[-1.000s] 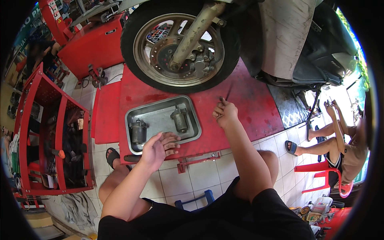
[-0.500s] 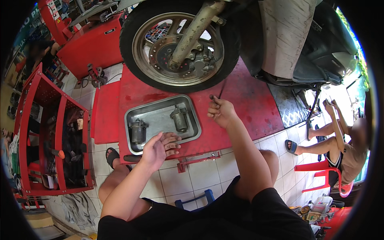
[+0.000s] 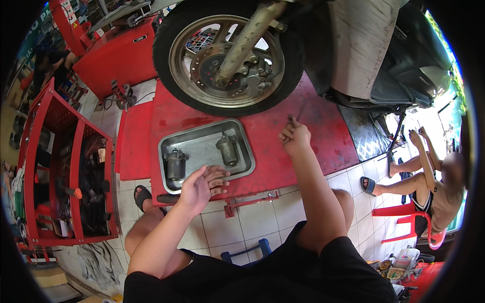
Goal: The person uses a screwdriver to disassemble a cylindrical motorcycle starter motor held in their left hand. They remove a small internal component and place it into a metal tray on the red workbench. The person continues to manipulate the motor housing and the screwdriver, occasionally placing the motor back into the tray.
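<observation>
A shallow metal tray lies on the red platform in front of me, with two worn cylindrical starter motors in it. One motor stands at the tray's left, the other at its right. My left hand is open over the tray's near edge, fingers spread and nothing in them. Right of the tray, above the platform, my right hand is closed with its fingers curled. A thin dark rod seems to stick out of it on the far side; its kind is unclear and the grip is partly hidden.
A motorcycle's front wheel stands on the red platform just beyond the tray. At left is a red metal rack. A person sits on a red chair at right. A blue stool shows below me.
My right hand has moved to the right and slightly away from me, further from the tray. My left hand and the motors have hardly moved.
</observation>
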Available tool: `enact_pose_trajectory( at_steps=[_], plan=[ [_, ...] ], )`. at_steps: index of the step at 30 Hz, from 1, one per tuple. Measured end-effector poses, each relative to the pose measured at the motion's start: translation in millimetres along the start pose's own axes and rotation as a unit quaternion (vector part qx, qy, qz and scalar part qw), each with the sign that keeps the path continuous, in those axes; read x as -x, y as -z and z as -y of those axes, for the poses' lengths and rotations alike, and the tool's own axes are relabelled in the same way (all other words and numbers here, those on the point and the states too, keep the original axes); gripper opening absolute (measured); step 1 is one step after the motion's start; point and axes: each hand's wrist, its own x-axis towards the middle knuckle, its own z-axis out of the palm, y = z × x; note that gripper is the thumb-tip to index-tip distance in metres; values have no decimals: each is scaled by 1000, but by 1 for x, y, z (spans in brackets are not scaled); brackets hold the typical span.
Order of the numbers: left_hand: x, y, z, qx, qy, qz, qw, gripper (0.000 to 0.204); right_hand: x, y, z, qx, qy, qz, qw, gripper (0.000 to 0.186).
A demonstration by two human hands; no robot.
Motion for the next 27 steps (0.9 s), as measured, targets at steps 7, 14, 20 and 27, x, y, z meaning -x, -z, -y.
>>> enact_pose_trajectory(
  at_steps=[7, 14, 20, 27],
  plan=[
    [3, -1, -2, -7, 0, -8, 1000, 50, 0, 4, -1, 78, -42, -1, 996, 16],
    [8, -2, -3, -7, 3, -2, 1000, 48, 1, 2, -6, 165, -111, 69, 978, 19],
    [5, -1, -2, -10, 4, 2, 1000, 49, 0, -1, -4, 143, -51, 10, 988, 18],
    [13, 1, 8, -92, 40, -26, 995, 41, 55, -12, -47, 112, -31, -13, 993, 18]
  ],
)
